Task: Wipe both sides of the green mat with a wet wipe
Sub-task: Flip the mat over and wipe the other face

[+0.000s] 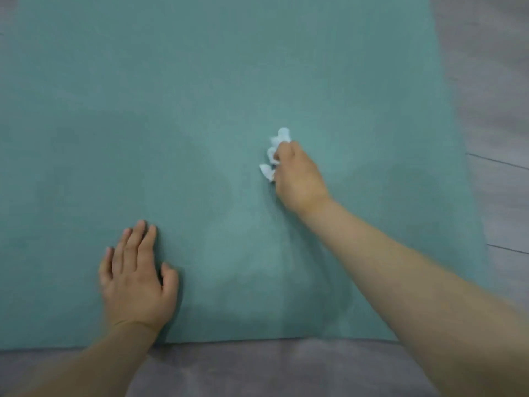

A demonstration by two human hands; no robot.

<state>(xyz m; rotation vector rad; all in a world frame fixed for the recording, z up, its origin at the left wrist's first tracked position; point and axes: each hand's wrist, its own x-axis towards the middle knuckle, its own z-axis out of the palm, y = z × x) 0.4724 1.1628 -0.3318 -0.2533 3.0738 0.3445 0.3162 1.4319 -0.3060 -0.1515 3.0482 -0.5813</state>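
Green mat (217, 81) was found spread flat over a grey floor (498, 81), filling most of the head view. We saw its near edge running straight across the lower part of the picture, with a grey strip of floor below it, and its right edge slanting down the right side, with plank seams showing on the floor beyond. Its left and far edges lay outside the picture. We noted patches of differing tone on its surface near the middle and towards the near edge; whether these were damp marks or shadow we could not tell.

Our right hand (297, 179) was on the mat slightly right of centre, knuckles up, the bare forearm reaching in from the lower right corner. Its fingers were curled tight around a white wet wipe (276, 151), bunched up, with crumpled ends sticking out on the far and left side of the fist. The wipe met the mat under the hand; how much of it was pressed down we could not make out.

Our left hand (136, 277) lay palm down on the mat near its near edge, well apart from the right hand. Its fingers were stretched out and close together, the thumb set off to the right, and it held nothing.
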